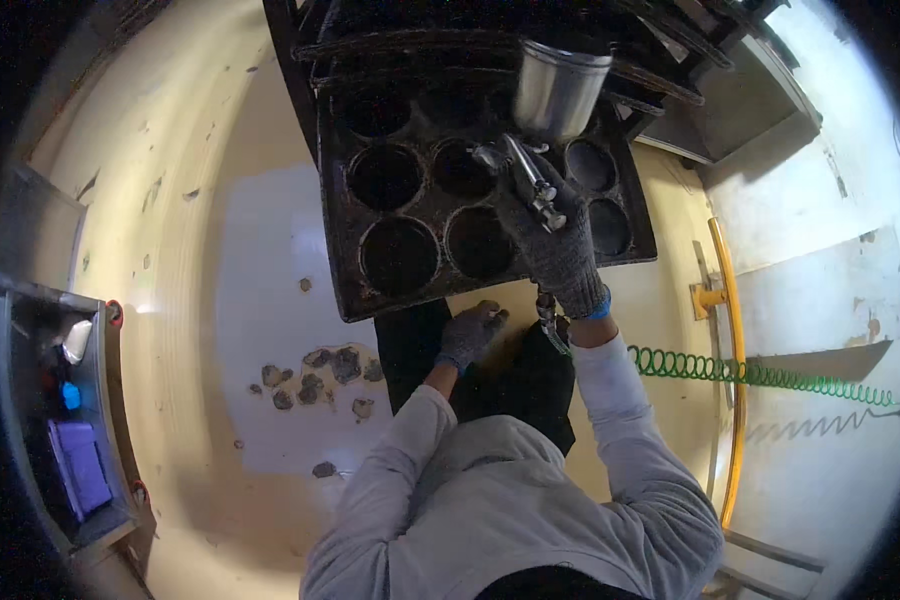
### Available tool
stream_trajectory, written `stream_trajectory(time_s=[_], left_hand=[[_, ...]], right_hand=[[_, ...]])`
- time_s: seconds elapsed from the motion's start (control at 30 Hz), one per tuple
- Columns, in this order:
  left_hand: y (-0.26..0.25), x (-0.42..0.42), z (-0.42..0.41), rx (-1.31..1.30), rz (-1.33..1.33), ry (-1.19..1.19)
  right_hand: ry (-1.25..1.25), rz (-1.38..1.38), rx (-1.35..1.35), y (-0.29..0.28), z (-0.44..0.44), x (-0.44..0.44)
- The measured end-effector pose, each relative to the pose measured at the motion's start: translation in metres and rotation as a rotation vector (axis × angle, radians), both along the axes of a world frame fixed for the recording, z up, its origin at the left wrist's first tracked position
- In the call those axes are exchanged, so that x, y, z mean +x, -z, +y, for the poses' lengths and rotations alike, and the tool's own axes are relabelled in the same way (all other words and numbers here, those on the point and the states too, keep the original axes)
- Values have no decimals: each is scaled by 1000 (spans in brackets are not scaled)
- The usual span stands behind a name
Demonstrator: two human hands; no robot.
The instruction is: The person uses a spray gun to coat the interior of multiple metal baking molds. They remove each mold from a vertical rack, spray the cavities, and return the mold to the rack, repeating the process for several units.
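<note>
My gloved right hand (551,232) is closed around the handle of a spray gun (529,165), which has a metal cup (562,90) on it. The gun is held above a dark baking tray (450,296) with several round wells, and its nozzle points left over them. A fitting joins the gun's lower end to a hose below my wrist. My gloved left hand (474,331) is lowered just off the tray's near edge, fingers loosely curled; nothing can be made out in it.
More dark racks (420,45) stand beyond the tray. A green coiled hose (720,367) stretches right past a yellow pipe (731,375). At left is a metal cart (105,420) with a purple container (81,469). The floor (270,247) has dark worn patches (345,364).
</note>
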State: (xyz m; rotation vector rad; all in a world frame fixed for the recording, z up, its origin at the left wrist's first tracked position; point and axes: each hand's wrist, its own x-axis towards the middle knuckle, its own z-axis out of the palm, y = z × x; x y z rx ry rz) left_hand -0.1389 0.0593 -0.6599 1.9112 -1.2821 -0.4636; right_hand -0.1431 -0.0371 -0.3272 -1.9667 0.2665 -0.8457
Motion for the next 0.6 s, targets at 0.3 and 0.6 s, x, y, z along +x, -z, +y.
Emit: stream_trajectory(time_s=[0.3, 0.6], left_hand=[[-49, 0, 11, 155, 168, -36], [29, -8, 1, 60, 269, -144]], right_hand=[[-131, 148, 245, -6, 35, 9], [-222, 105, 116, 20, 51, -29]])
